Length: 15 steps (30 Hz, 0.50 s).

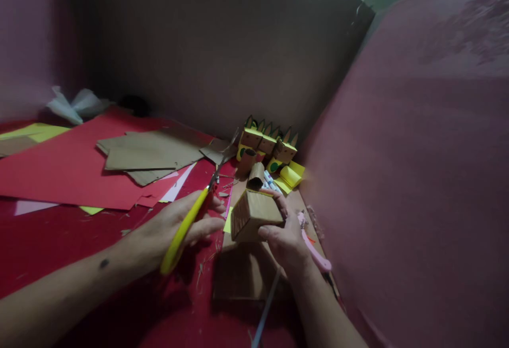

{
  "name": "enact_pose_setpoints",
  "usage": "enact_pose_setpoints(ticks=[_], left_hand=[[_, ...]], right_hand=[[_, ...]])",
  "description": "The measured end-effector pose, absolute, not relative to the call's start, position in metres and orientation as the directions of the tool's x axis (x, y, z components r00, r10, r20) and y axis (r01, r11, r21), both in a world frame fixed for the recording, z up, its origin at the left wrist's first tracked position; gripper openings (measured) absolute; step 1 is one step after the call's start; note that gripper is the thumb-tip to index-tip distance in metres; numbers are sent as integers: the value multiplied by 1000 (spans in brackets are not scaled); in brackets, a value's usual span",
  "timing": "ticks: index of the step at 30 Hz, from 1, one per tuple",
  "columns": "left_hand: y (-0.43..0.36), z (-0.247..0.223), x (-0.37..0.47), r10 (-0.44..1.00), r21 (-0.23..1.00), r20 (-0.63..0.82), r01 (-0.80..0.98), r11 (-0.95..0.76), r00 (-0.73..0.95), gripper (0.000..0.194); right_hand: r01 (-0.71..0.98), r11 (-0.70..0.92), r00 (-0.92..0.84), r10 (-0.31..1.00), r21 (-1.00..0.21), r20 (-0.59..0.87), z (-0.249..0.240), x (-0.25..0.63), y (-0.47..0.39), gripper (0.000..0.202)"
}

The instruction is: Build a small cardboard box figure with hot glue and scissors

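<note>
My left hand (189, 220) holds a pair of scissors (185, 234) with yellow handles, the metal blades pointing up and away. Its thumb and fingers reach past the handles toward the box, with a gap between. A small folded cardboard box (262, 207) sits in my right hand (288, 236), thumb on the near side and fingers around the far right edge. The side of the box facing left shows ridged cardboard. Below the box lies a brown board (238, 279). Whether the blades are fully closed is hard to make out.
Several cardboard figures with green spikes (267, 138) stand at the far end near the wall. Cardboard rolls (255, 175), yellow paper (291, 176) and markers (271, 182) lie before them. A pink-handled tool (316, 252) rests at right; cardboard sheets (147, 154) cover red paper (51, 170) at left.
</note>
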State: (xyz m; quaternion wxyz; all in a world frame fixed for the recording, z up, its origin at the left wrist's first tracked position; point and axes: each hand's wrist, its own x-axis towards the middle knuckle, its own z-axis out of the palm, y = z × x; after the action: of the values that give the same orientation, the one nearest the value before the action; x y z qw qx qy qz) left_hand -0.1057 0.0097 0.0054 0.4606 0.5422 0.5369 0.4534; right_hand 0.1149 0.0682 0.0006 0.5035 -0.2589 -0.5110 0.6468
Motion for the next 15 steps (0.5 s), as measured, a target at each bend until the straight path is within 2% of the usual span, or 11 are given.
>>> enact_pose_setpoints(ticks=[4,7,11,15], left_hand=[[2,13,-101,998,994,3,113,-10,67,63],[1,12,-94,998,996,-28,82,23,52,67],[4,9,-86,1000,1000,7,25,-7,18,67],[5,9,-80,997,992,17,-120,-27,-81,71]], right_hand=[[-321,96,-389,894,-942,224,-3,110,65,63],[-306,63,-436,878,-950,198,-8,107,64,61],[-323,18,-473,863,-946,178,-10,105,60,66],[-391,-47,-531,827,-919,184,-4,103,54,80]])
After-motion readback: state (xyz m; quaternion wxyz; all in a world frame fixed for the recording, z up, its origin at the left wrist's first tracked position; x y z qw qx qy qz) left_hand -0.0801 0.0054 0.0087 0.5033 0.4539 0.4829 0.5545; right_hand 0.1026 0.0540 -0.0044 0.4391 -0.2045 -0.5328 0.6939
